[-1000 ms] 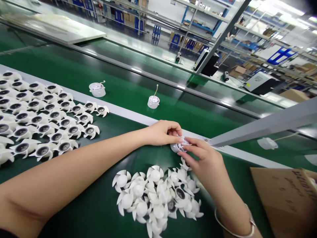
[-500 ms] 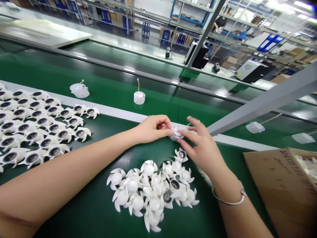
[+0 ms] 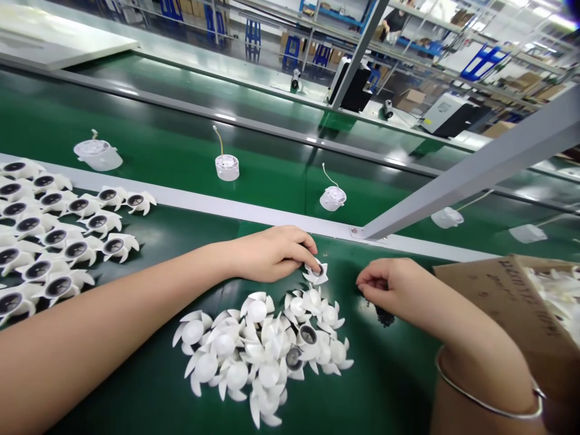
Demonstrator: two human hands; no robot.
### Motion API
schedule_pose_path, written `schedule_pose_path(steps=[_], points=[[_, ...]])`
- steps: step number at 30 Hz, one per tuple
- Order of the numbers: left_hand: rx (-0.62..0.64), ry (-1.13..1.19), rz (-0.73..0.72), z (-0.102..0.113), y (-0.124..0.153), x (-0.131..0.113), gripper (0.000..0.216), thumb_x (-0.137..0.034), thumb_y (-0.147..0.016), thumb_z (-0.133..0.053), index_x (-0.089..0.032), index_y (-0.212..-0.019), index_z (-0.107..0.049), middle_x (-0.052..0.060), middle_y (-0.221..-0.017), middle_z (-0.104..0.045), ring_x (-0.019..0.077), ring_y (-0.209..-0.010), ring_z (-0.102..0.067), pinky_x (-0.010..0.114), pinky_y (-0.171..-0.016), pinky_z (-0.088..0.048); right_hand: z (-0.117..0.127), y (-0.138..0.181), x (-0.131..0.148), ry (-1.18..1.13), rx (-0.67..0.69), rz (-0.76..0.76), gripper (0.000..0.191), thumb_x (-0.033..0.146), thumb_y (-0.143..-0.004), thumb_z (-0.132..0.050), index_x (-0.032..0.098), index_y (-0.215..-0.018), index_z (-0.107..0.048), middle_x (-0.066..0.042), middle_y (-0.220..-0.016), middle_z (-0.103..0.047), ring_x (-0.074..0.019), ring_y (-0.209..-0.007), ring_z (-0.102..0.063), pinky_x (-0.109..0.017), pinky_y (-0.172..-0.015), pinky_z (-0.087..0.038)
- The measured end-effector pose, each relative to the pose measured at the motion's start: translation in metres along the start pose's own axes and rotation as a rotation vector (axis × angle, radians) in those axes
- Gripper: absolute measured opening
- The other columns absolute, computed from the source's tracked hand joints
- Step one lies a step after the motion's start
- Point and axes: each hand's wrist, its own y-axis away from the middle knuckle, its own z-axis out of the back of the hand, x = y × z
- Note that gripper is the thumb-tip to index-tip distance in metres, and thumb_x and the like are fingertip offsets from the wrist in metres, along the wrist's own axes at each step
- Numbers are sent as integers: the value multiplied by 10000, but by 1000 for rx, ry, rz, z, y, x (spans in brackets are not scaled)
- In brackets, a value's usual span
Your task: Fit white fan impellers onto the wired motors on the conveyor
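Observation:
My left hand (image 3: 272, 254) reaches across the green mat, its fingers curled and pinching a single white fan impeller (image 3: 316, 272) at the top of a loose pile of white impellers (image 3: 267, 344). My right hand (image 3: 389, 287) hovers to the right of the pile with its fingertips pinched together, just above a small heap of dark bits (image 3: 384, 315). What those fingers hold, if anything, is too small to see. A silver bracelet (image 3: 489, 399) circles my right wrist.
Rows of impellers (image 3: 58, 229) lie hub-up at the left. White round housings with wires (image 3: 333, 198) (image 3: 226, 167) (image 3: 97, 154) ride the green conveyor belt (image 3: 181, 139) beyond a grey rail (image 3: 203, 205). A cardboard box (image 3: 512, 314) stands at the right under a slanted metal bar (image 3: 475, 169).
Both hands held a small white part together; now they are apart. The left hand dropped onto an impeller, the right drew back rightward. One more housing lies on the belt.

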Motion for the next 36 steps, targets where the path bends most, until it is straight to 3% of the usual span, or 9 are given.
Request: schedule_pose_path(steps=[7,13,19,23,28,33,36], points=[[-40,64,-6,0,1,1,423,-62,-830,-513,-272,-1135,-719,60,-1180,-647,203,-1084,-594,344,-1010,-444,-11,0,-4,113,-125,107,251,240,-762,-534,235,-524,-614,10,-466,-530,-127,-386,-434,-260,-385,-313],[-42,87,-2,0,0,1,386,-82,-829,-537,-260,-1118,-721,62,-1161,-657,199,-1076,-602,342,-1013,-443,-10,-4,8,266,-66,-37,237,125,-662,-533,226,-448,-530,30,-444,-472,-108,-385,-335,-256,-386,-248],[-49,94,-17,0,0,1,362,-88,-826,-552,-240,-1105,-725,67,-1132,-666,192,-1057,-613,338,-1008,-441,-12,-1,15,389,-53,-106,270,121,-689,-532,217,-439,-501,16,-456,-472,-122,-419,-368,-275,-415,-220],[-57,106,-11,1,0,1,305,-157,-827,-623,-242,-1101,-727,70,-1141,-666,198,-1057,-614,339,-1006,-440,-24,-1,16,537,-203,-83,285,114,-699,-583,212,-441,-513,0,-467,-471,-114,-387,-336,-265,-402,-200],[-69,142,-3,1,1,3,259,-290,-812,-718,-235,-1064,-739,80,-1153,-668,202,-1046,-624,334,-986,-453,-35,-2,31,633,-347,-26,418,-23,-611,-581,216,-401,-310,35,-409,-307,-86,-330,-243,-248,-372,-117],[-80,193,-16,-2,0,9,222,-313,-790,-761,-241,-1000,-743,77,-1163,-693,211,-1073,-637,347,-995,-447,-31,-4,38,637,-300,-118,369,19,-628,-615,212,-457,-351,4,-479,-435,-118,-388,-364,-250,-397,-151],[-70,213,-4,-1,-1,9,220,-298,-803,-751,-232,-1009,-715,69,-1140,-710,217,-1089,-632,353,-984,-446,-27,-5,40,482,-341,29,228,93,-723,-604,205,-574,-473,6,-606,-535,-131,-488,-446,-260,-444,-224]])
